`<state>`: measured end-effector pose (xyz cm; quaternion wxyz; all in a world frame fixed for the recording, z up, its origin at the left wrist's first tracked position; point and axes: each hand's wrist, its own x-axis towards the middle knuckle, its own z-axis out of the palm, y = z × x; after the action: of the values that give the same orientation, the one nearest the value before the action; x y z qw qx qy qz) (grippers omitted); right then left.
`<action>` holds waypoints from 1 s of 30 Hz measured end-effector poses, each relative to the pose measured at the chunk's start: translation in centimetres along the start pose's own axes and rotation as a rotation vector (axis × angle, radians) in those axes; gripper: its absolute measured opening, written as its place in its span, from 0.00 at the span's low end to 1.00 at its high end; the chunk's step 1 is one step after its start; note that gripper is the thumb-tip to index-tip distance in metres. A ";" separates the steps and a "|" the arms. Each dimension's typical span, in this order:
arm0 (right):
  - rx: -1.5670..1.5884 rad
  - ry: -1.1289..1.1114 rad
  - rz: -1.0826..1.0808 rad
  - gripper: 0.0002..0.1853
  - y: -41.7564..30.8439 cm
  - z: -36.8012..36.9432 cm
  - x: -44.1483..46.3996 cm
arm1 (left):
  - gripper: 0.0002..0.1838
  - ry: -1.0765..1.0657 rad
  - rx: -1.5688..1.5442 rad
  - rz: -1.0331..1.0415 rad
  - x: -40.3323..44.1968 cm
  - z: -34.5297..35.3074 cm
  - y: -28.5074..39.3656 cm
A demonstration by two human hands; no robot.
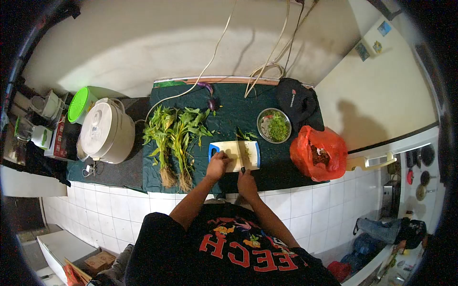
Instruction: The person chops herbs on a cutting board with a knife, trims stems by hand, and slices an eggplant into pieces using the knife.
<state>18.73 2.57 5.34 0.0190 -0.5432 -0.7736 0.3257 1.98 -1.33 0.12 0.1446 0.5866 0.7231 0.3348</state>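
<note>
A white cutting board (255,161) with blue ends lies near the table's front edge. My right hand (247,185) is closed around the dark handle of a knife (240,151), whose blade points away from me over the board. My left hand (218,165) rests on the board's left part, fingers curled; anything between them is too small to make out. Bits of chopped greens (247,151) lie right of the blade. Beyond the board's far edge are some loose green leaves (246,135). Two bunches of leafy greens with roots (180,138) lie to the left.
A metal bowl (261,137) with chopped greens stands back right. Beside it are a red plastic bag (301,155) and a black cloth item (296,102). Purple eggplants (212,104) lie at the back. A white rice cooker (107,131) stands left; cables hang behind. Another person (398,231) is far right.
</note>
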 end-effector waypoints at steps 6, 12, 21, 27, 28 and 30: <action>-0.011 0.013 -0.072 0.22 -0.5 -0.7 1.2 | 0.15 -0.008 0.084 0.073 -0.5 0.0 -0.3; 0.011 0.033 0.032 0.21 0.5 1.6 0.8 | 0.15 0.016 0.123 0.110 -0.6 -0.3 -0.1; 0.038 0.025 0.059 0.20 -0.6 1.6 0.9 | 0.16 0.034 0.152 0.106 -0.7 0.0 -0.2; -0.279 0.132 -0.424 0.21 0.5 1.7 1.9 | 0.15 0.036 0.052 0.039 -0.3 0.3 -0.3; -0.188 0.089 -0.360 0.21 -0.3 0.9 1.1 | 0.15 0.037 0.049 0.047 -0.2 0.3 -0.5; -0.098 0.049 -0.294 0.21 -0.9 1.2 0.7 | 0.15 0.043 0.039 0.048 -0.2 0.4 -0.6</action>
<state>17.29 2.41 4.66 0.0589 -0.4320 -0.8591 0.2681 1.80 -1.43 -0.56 0.1096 0.5991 0.7182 0.3365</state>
